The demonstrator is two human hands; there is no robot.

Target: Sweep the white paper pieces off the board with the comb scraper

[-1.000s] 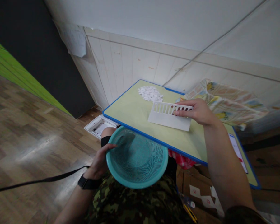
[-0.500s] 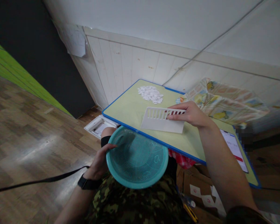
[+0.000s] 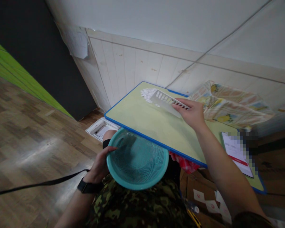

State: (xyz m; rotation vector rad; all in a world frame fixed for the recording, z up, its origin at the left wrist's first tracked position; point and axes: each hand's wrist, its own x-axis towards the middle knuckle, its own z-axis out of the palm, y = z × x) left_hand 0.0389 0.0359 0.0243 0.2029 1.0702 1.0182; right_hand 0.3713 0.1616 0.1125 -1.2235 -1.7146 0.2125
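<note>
My left hand (image 3: 101, 163) grips the left rim of a teal plastic colander (image 3: 139, 158), thumb over the edge; the colander rests at my lap beside the table's front edge and has nothing visible in it. Between the fingers and thumb of my right hand (image 3: 191, 113) is a white flat plastic plate with a row of slots (image 3: 166, 103). It is held tilted above the table (image 3: 142, 123), a yellow-green top with a blue rim. The plate's far end partly covers a heap of small white pieces (image 3: 147, 94) on the tabletop.
A phone (image 3: 237, 155) lies at the table's right end. Patterned cloth (image 3: 230, 104) is bunched along the wall side. An open white box (image 3: 101, 128) sits on the floor left of the table. Below at right are cardboard (image 3: 196, 180) and papers.
My right hand has moved the slotted plate up and away from me, toward the heap of white pieces, and tilted it. The colander has barely shifted, slightly to the left.
</note>
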